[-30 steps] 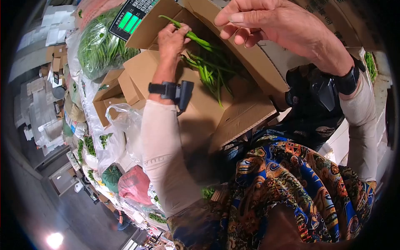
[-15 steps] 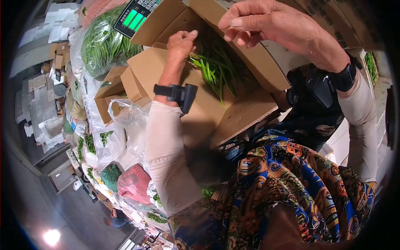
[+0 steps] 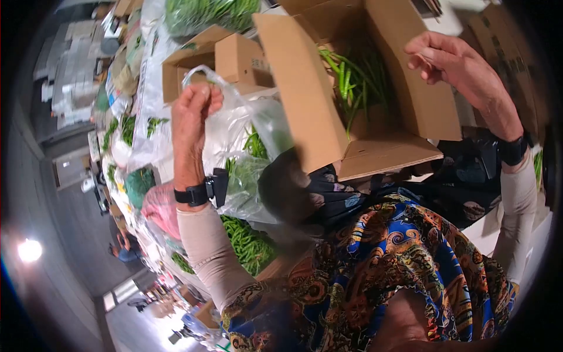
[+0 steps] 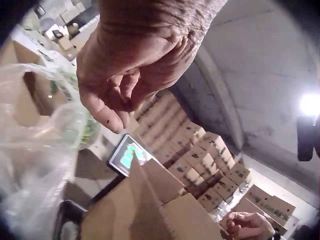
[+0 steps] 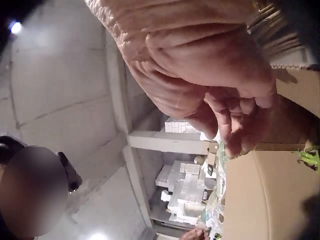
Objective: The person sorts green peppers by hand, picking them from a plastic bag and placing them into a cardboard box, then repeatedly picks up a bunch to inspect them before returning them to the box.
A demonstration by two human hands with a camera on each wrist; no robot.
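My left hand (image 3: 193, 114), its fingers loosely curled, hangs beside the clear plastic bag (image 3: 267, 120). From the left wrist view, nothing shows between those fingers, and the bag's film lies off to their left. Long green chili peppers (image 3: 358, 79) lie inside an open cardboard box (image 3: 305, 88). Over the box's right side hovers my right hand (image 3: 463, 67), relaxed with bent fingers and holding nothing. In the right wrist view its fingertips overlap the box's cardboard wall (image 5: 270, 195). More green peppers (image 3: 246, 243) sit below the bag, beside my left forearm.
A smaller open carton (image 3: 240, 58) stands behind the bag, near a large clear bag of green peppers (image 3: 211, 14). The scale (image 4: 127, 157) with its green display shows past the box flaps. Stacked cartons (image 4: 200, 162) rise farther back. A pink sack (image 3: 161, 208) lies at left.
My left hand let go of a long green pepper in the box, then moved left and toward me to the plastic bag. The head view swung left; my right hand stays by the box.
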